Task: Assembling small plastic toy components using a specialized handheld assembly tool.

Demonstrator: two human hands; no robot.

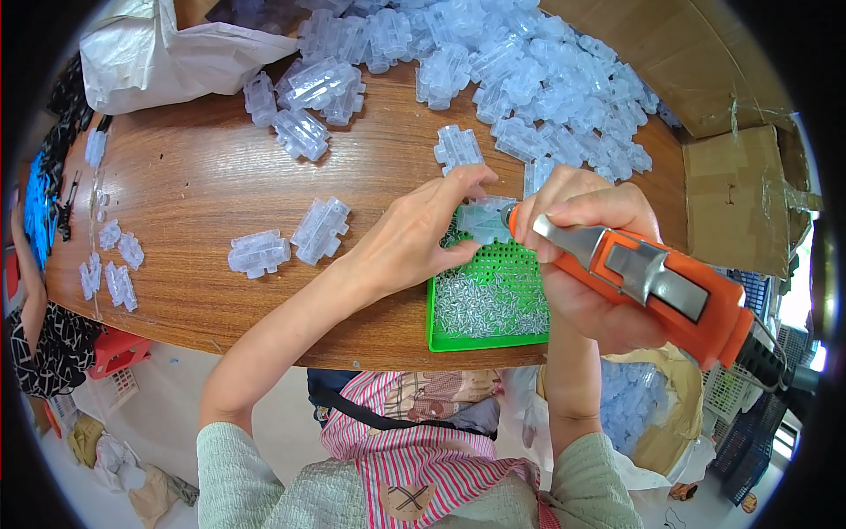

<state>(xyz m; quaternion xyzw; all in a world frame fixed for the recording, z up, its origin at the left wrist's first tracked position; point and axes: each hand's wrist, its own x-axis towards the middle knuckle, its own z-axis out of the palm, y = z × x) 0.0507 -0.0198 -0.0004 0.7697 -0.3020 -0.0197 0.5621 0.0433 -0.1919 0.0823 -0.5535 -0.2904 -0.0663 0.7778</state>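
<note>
My left hand (421, 231) pinches a clear plastic part (484, 219) and holds it over the far edge of a green perforated tray (487, 340) full of small metal screws. My right hand (589, 264) grips an orange and grey electric screwdriver (656, 282), its tip pressed against that part. The hands nearly touch above the tray, near the front edge of the round wooden table (203, 176).
A large heap of clear plastic parts (529, 79) covers the back of the table, with loose ones (291, 240) to the left. A white plastic sack (150, 53) lies at the back left. Cardboard boxes (740, 194) stand to the right. A bag of parts (639, 401) sits below.
</note>
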